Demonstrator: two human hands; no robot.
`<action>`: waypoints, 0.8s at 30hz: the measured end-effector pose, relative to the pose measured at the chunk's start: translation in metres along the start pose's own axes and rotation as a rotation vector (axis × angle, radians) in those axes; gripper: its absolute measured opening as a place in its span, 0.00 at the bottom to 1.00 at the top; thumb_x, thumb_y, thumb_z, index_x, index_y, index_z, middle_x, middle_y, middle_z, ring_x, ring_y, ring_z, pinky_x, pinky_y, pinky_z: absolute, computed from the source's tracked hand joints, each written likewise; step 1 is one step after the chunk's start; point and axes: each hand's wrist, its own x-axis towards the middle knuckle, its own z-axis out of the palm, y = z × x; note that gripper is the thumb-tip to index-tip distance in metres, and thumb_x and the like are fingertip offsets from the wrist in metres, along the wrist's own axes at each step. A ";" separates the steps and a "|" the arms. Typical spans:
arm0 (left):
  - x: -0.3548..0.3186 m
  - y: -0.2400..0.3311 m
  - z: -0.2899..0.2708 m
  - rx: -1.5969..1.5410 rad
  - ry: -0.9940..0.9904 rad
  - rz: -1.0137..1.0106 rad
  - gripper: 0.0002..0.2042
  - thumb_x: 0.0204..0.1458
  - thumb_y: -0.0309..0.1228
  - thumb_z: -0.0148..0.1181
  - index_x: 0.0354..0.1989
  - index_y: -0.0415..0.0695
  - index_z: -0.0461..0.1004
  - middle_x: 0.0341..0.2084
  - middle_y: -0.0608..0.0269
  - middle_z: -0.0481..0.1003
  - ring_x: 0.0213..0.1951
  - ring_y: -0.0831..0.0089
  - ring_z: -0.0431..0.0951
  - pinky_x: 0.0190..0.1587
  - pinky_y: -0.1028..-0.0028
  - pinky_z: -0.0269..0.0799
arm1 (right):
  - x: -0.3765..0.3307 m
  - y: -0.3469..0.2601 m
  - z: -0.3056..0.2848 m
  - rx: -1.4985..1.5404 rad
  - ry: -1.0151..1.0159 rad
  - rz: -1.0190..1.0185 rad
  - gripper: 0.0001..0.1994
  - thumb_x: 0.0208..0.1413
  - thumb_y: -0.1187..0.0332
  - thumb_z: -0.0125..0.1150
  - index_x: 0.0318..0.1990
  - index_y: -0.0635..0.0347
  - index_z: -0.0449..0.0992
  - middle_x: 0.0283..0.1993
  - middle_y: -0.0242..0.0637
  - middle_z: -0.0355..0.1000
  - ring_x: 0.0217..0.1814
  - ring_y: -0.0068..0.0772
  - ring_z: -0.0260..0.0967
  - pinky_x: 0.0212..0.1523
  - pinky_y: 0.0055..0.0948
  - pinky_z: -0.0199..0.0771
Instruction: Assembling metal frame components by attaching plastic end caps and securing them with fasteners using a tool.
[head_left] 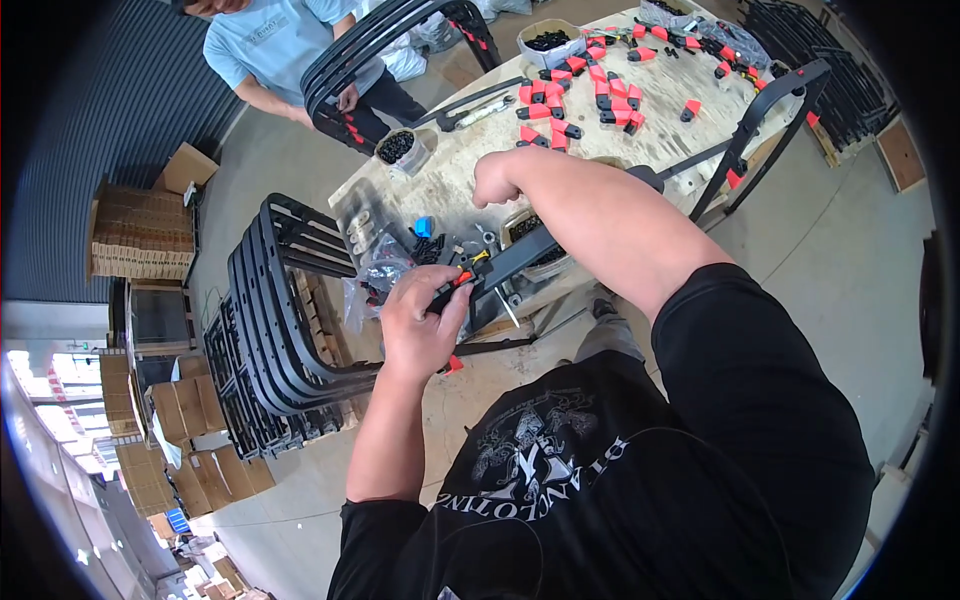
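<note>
My left hand [425, 315] is closed around a small black-and-red plastic piece [463, 279] at the end of a flat black metal bar [520, 254]. The thumb and fingers pinch it near the table's front edge. My right hand [497, 180] hovers over the tabletop with its fingers curled downward; whatever they hold is hidden. Just below it, a tub of small black parts [522, 228] is partly covered by the bar and my forearm. Loose hardware, a blue item [424, 226] and a clear plastic bag [385, 268] lie beside my left hand.
Many red-and-black clips [620, 100] cover the far side of the wooden table [455, 185]. Another tub [398, 150] and a wrench [485, 112] lie near its left edge. Stacked black frames [280, 300] stand at left. Across the table, a person [290, 60] handles more frames.
</note>
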 end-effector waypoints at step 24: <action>0.008 0.004 -0.005 0.119 -0.235 -0.083 0.11 0.53 0.29 0.67 0.41 0.38 0.78 0.32 0.51 0.79 0.35 0.53 0.80 0.40 0.62 0.76 | -0.003 -0.004 -0.003 0.015 0.024 -0.024 0.21 0.53 0.53 0.62 0.36 0.67 0.84 0.36 0.49 0.80 0.34 0.44 0.77 0.39 0.41 0.77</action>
